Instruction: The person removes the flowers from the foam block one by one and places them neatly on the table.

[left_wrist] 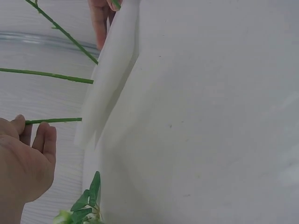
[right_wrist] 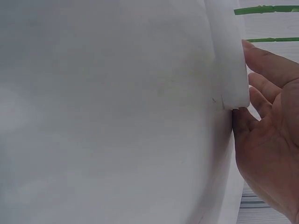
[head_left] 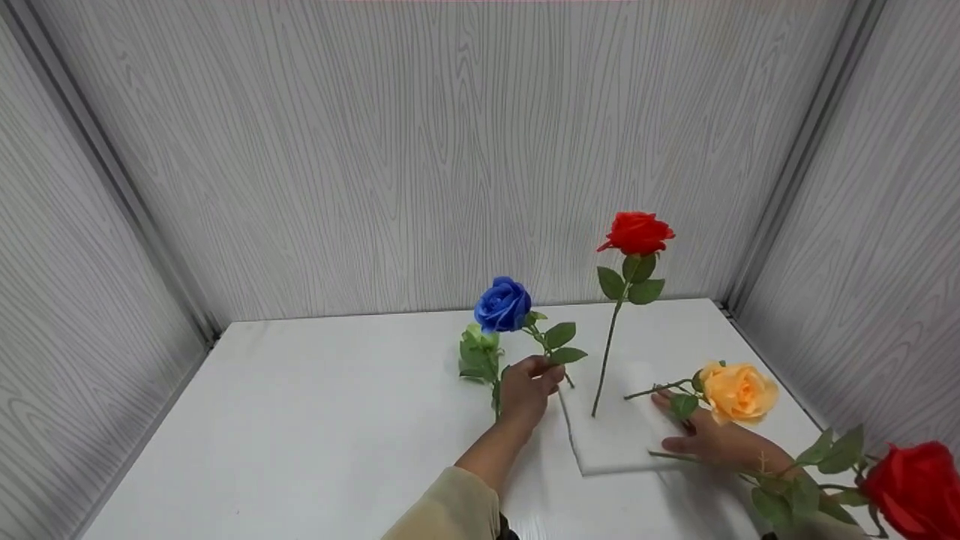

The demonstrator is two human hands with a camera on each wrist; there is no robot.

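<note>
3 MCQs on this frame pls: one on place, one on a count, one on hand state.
1. Where does the upright red rose stand?
A. Stuck in the foam block
B. Lying on the table
C. In the left hand

2. How many rose blooms show in the head view?
A. Two
B. Four
C. Six

3. What is the right hand doing?
A. Pinching a leaf
B. Resting flat on the foam block
C. Curled in a fist, off the table

Answers: 1 A, its stem rises straight from the block. 2 B, blue rose, upright red, orange rose and a second red rose at the lower right corner. 3 B, straight fingers lie against the block.
</note>
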